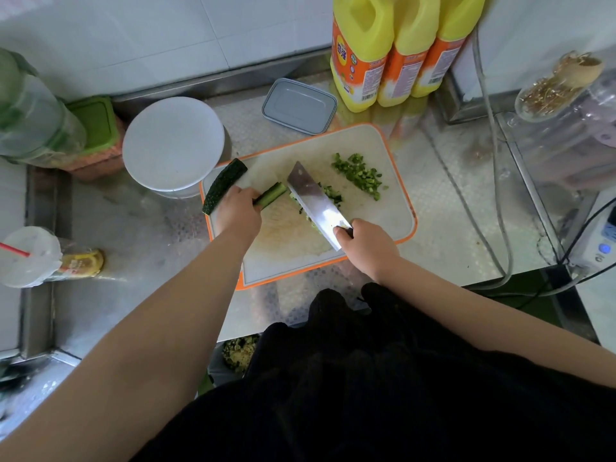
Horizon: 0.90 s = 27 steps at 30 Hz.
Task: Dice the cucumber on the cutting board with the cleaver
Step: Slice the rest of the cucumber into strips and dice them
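left hand [238, 208] grips cucumber strips [271, 195], fingertips hidden | right hand [365, 243] wraps cleaver [318, 203] handle, handle mostly hidden | dice behind blade partly hidden

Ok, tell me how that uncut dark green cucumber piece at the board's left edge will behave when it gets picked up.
The dark green curved cucumber piece looks stiff, so it should lift in one piece. It lies half off the orange-rimmed white cutting board, so a nudge might tip or roll it onto the counter. Its cut end could be wet and slippery.
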Motion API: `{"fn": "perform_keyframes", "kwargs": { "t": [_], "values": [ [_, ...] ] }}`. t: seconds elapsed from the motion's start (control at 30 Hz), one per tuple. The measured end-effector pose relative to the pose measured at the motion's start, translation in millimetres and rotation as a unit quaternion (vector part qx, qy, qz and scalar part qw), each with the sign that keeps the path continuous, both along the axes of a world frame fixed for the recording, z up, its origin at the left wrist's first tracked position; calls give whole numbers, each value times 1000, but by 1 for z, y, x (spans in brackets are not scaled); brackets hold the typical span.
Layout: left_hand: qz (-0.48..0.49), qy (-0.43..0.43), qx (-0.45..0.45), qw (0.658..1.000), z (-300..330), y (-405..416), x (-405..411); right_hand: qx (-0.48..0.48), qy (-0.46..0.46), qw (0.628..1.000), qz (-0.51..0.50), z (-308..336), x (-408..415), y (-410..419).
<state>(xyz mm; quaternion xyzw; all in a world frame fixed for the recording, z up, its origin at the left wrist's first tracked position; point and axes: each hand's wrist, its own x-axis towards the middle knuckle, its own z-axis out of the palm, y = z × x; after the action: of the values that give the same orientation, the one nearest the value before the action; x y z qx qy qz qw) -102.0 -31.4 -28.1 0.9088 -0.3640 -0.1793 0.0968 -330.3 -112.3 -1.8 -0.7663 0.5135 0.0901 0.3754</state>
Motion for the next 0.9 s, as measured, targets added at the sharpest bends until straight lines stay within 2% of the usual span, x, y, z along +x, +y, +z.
{"fn": "perform_keyframes", "kwargs": {
  "t": [0.1,0.27,0.37,0.43,0.5,0.6,0.67,0.73,0.8,0.9],
  "values": [
    [2,0,-36,999,1,21,-10,-9,-39,999,-25,4,-5,-6],
    [-165,-43,-70,983,-9,65,-37,-49,-67,996,-29,7,-12,-10],
    [-200,-49,-59,977,-17,80,-50,-99,-50,994,27,9,-16,-7],
    [-189,-48,-74,978,-20,86,-55,-144,-39,986,69,10,-20,-4],
    [-155,-67,-131,977,-19,88,-60,-202,-45,973,102,7,-23,0],
    [-97,-141,-253,952,-5,74,-67,-262,-50,954,139,3,-27,3],
    [-97,-164,-291,938,6,59,-73,-278,-43,948,148,3,-29,5],
    [-141,-141,-255,946,14,46,-81,-292,-48,944,149,3,-32,7],
    [-206,-113,-158,959,17,36,-90,-312,-54,936,153,1,-34,9],
    [-273,-95,-9,957,17,24,-96,-350,-68,921,155,-4,-38,11]
  ]
}}
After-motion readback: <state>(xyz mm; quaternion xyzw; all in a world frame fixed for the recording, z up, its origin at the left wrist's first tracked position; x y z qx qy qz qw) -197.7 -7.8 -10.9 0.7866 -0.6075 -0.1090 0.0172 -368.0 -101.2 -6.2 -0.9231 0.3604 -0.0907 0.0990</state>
